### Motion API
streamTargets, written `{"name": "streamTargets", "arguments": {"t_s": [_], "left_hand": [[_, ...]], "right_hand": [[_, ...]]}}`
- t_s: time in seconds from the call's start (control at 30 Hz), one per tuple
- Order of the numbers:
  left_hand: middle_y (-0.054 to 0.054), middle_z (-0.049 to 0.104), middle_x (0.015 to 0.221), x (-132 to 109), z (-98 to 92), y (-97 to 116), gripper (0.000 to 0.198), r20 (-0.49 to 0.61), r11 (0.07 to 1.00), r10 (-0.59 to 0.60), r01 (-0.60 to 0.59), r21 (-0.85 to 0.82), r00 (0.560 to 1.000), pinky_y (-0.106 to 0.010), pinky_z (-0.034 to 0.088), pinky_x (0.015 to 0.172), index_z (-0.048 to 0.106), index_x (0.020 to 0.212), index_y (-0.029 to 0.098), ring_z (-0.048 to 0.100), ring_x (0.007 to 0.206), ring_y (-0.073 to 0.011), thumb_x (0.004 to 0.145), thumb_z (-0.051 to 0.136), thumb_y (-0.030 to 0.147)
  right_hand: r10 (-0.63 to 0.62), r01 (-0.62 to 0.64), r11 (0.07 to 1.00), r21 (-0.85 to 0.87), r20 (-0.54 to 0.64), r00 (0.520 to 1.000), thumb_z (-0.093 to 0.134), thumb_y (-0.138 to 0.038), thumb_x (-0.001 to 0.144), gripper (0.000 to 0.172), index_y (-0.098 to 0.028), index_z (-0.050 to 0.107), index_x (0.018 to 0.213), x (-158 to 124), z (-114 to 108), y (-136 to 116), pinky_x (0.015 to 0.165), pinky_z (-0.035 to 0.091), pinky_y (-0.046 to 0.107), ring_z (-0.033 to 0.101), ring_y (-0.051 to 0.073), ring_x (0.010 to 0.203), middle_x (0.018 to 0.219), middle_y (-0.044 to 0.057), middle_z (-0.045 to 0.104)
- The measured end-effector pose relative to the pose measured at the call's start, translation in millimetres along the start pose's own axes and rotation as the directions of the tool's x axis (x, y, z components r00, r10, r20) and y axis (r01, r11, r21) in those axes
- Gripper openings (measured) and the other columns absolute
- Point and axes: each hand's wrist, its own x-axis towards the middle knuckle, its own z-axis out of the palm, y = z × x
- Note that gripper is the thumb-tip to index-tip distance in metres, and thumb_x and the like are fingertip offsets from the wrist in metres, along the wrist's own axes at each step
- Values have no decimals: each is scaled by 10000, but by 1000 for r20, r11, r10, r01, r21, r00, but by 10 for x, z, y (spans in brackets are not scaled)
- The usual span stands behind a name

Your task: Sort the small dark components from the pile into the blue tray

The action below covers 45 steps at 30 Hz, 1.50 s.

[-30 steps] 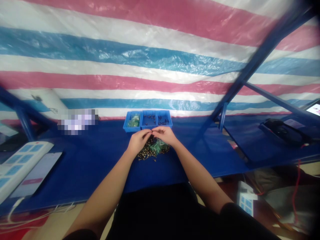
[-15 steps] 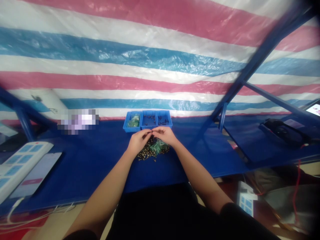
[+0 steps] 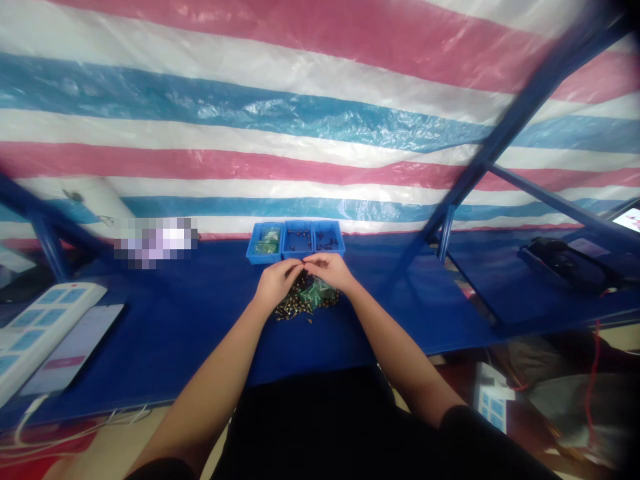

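Note:
My left hand (image 3: 277,283) and my right hand (image 3: 331,270) meet at the fingertips above the table. Both are closed in a pinch, and whatever sits between the fingertips is too small to make out. Under them lies a pile of small brass-coloured and dark metal pieces (image 3: 293,308), partly covered by my hands. Crumpled green clear plastic (image 3: 316,293) rests on the pile below my right hand. Just beyond my fingers stand blue bins: the left bin (image 3: 253,252) holds green plastic packets (image 3: 269,241), while the divided bin (image 3: 299,250) beside it has a few small dark pieces in both parts.
On the left of the blue table (image 3: 200,293) lie a white power strip (image 3: 55,320) and a phone-like flat device (image 3: 75,360) with a cable. A blue frame post (image 3: 480,160) slants up at the right. Striped plastic sheeting (image 3: 280,113) hangs behind.

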Motion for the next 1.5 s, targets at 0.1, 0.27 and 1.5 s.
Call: {"name": "streamTargets", "arguments": {"t_s": [0.1,0.27,1.5], "left_hand": [[-13,727,886,-6,6,2,252,-6,1000,-25,25,1,1000,-250,499,706,682,1012,234,657,725,-146,920,521,404],[-14,720,829,-7,9,9,257,-29,1000,1,-2,-11,1000,-244,507,699,685,1011,223,648,700,-137,912,529,401],[-9,716,833,-6,-38,56,280,25,999,-50,49,20,998,-237,467,657,669,978,222,625,649,-137,932,471,415]], "right_hand": [[0,0,1000,-5,-1,1000,698,-403,770,350,-165,720,1025,1,-3,1,743,546,307,671,162,737,847,69,732],[7,-7,1000,-6,-8,1000,698,-409,767,354,-166,719,1024,6,-5,27,746,548,310,673,163,746,858,68,734],[73,-30,949,314,-128,989,735,-337,719,713,-209,485,1374,102,43,84,838,561,360,680,203,964,1290,119,610]]}}
